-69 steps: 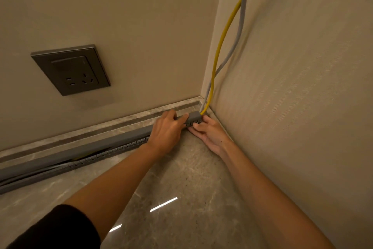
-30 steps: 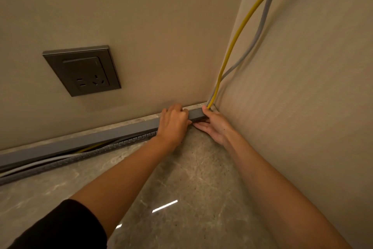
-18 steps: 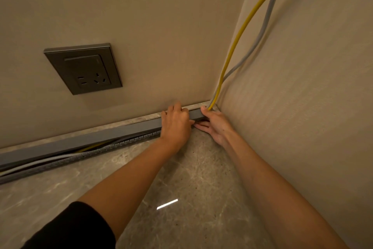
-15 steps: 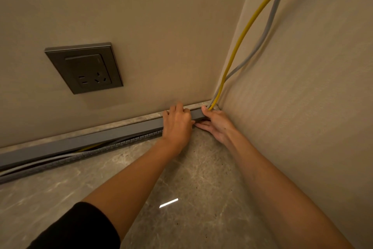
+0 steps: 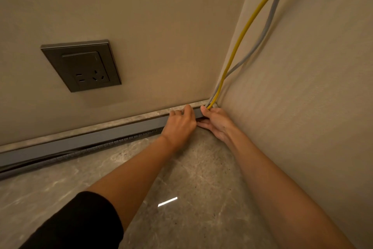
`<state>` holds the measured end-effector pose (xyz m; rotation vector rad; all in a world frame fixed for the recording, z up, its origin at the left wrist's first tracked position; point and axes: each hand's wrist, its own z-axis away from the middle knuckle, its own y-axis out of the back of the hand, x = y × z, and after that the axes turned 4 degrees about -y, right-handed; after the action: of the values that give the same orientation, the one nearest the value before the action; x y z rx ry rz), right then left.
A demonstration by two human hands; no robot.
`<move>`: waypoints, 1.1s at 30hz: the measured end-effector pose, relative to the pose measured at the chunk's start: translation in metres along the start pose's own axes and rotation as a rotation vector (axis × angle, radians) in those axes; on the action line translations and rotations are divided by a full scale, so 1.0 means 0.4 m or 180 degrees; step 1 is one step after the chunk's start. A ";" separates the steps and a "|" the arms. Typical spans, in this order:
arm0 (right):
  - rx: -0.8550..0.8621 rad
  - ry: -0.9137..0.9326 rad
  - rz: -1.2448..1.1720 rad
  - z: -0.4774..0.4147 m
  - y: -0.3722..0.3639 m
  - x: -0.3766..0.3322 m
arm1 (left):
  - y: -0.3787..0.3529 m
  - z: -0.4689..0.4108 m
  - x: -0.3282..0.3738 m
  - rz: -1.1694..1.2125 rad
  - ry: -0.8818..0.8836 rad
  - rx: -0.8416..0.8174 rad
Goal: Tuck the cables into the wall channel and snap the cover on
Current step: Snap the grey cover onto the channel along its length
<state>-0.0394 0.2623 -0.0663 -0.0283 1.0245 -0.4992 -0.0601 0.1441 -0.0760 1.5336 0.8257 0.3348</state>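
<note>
Both hands (image 5: 198, 122) still press the cover (image 5: 90, 139) at the corner.

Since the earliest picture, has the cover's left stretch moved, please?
Yes. The cover has closed down toward the channel along the baseboard, hiding the cables there.

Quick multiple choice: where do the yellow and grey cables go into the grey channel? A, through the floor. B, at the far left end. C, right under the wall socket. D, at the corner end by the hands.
D: the yellow cable and grey cable drop down the corner and meet the cover end between the left hand and right hand.
</note>
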 end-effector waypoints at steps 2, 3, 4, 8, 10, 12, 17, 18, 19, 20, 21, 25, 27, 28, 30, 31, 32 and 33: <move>0.0104 0.0048 0.0090 -0.004 -0.003 0.001 | -0.012 0.000 0.003 -0.0077 -0.0005 0.0045; 0.0153 0.0042 0.0139 -0.005 -0.005 0.000 | -0.017 0.002 0.004 -0.0087 0.0012 0.0097; 0.0180 0.0021 0.0182 -0.006 -0.006 -0.002 | -0.020 0.004 0.002 -0.0095 0.0011 0.0188; 0.0273 -0.0066 0.0164 -0.013 -0.011 -0.004 | -0.043 0.008 -0.015 0.0204 -0.0090 0.0407; 0.0266 -0.0108 0.0141 -0.014 -0.012 -0.006 | -0.022 0.011 -0.018 0.0585 0.0161 0.0358; 0.0266 -0.0117 0.0132 -0.011 -0.013 -0.008 | 0.012 -0.001 -0.021 0.1275 0.0386 0.0011; 0.0189 -0.0030 0.0211 -0.007 -0.008 -0.001 | 0.066 -0.058 -0.080 0.2691 0.0940 -0.1215; 0.0172 -0.0016 0.0236 -0.006 -0.008 0.002 | 0.071 -0.068 -0.092 0.2812 0.0997 -0.1454; 0.0160 0.0004 0.0275 -0.004 -0.008 0.004 | 0.072 -0.075 -0.100 0.2877 0.1032 -0.1640; 0.0159 0.0036 0.0310 -0.003 -0.009 0.004 | 0.072 -0.079 -0.104 0.2900 0.1053 -0.1765; 0.0172 0.0062 0.0337 -0.004 -0.009 0.005 | 0.071 -0.083 -0.105 0.2872 0.1049 -0.1836; 0.0259 0.0144 0.0391 0.000 -0.011 0.013 | 0.068 -0.075 -0.088 0.2633 0.0928 -0.1741; 0.0334 0.0191 0.0402 0.006 -0.013 0.021 | 0.063 -0.068 -0.080 0.2691 0.0904 -0.1681; 0.0345 0.0203 0.0384 0.007 -0.013 0.025 | 0.061 -0.065 -0.078 0.2744 0.0918 -0.1658; 0.0349 0.0185 0.0298 0.008 -0.010 0.030 | 0.056 -0.062 -0.078 0.2899 0.0980 -0.1630; 0.0352 0.0172 0.0262 0.009 -0.010 0.030 | 0.055 -0.062 -0.079 0.2996 0.1042 -0.1598; 0.0354 0.0159 0.0236 0.009 -0.009 0.028 | 0.054 -0.061 -0.080 0.3080 0.1122 -0.1564; 0.0358 0.0146 0.0205 0.008 -0.009 0.027 | 0.052 -0.061 -0.081 0.3168 0.1208 -0.1537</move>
<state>-0.0336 0.2541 -0.0724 0.1163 1.0374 -0.5000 -0.0923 0.1419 -0.0437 1.3230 0.1564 1.4724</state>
